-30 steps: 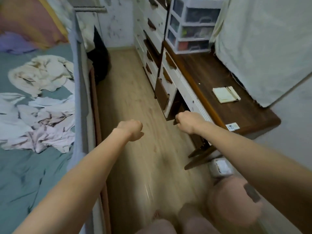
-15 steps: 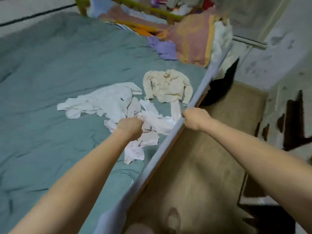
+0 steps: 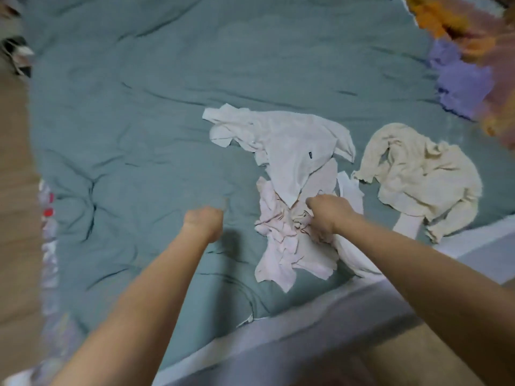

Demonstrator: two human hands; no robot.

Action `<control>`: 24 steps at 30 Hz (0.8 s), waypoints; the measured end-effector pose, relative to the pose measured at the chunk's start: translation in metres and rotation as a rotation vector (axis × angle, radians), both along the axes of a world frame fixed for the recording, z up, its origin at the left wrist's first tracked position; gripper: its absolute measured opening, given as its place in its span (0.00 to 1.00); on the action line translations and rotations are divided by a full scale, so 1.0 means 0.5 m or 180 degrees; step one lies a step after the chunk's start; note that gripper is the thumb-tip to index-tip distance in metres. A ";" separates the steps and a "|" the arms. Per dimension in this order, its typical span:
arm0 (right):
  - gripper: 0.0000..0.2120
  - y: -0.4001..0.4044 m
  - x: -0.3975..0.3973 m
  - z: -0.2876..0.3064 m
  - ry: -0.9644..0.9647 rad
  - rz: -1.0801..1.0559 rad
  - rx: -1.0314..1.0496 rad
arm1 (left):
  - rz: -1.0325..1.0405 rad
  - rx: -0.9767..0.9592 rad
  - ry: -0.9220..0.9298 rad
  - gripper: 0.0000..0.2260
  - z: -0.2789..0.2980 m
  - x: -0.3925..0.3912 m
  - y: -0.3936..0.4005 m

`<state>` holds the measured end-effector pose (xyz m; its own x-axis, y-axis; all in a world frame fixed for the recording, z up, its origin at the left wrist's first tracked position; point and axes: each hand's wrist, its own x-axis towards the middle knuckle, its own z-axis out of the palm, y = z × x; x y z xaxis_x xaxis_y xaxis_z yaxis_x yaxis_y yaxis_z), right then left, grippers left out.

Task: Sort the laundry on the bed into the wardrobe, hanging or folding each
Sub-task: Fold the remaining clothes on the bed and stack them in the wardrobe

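right hand (image 3: 327, 215) fingers hidden in pink garment (image 3: 284, 246); frame edges blurred.

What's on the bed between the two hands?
Head view: bare teal sheet beside the left hand, then the crumpled pink garment under the right hand.

We see a plain teal bed sheet (image 3: 139, 135), a crumpled pale pink garment (image 3: 281, 240), a white cotton shirt (image 3: 289, 146), a cream knitted top (image 3: 423, 174) and a lilac cloth (image 3: 459, 84)
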<state>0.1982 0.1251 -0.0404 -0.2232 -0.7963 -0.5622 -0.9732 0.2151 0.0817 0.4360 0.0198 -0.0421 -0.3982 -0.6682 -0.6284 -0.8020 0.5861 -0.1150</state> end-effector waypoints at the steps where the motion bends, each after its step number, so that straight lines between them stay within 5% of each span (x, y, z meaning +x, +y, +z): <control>1: 0.12 -0.018 0.002 -0.027 -0.0076 0.0044 -0.0019 | 0.0119 0.0060 0.0032 0.15 -0.017 -0.002 0.001; 7: 0.40 -0.099 0.012 -0.222 -0.0174 0.0597 -0.0072 | 0.0765 0.0443 0.0116 0.19 -0.133 0.002 0.036; 10: 0.46 -0.122 0.023 -0.304 -0.0319 0.0999 0.0313 | 0.1208 0.0600 0.0117 0.20 -0.171 0.016 0.058; 14: 0.25 -0.108 0.036 -0.353 -0.0383 0.1199 0.0520 | 0.1564 0.0729 0.0026 0.26 -0.187 0.026 0.091; 17: 0.18 -0.113 0.017 -0.339 -0.0852 0.0831 0.0459 | 0.1777 0.0968 0.0159 0.34 -0.177 0.018 0.104; 21: 0.11 -0.164 -0.019 -0.233 -0.1934 0.0569 0.0038 | 0.2585 0.1587 0.1217 0.44 -0.124 -0.026 0.100; 24: 0.11 -0.200 -0.032 -0.116 -0.2849 0.0593 -0.0320 | 0.3171 0.1500 0.2322 0.41 -0.068 -0.061 0.082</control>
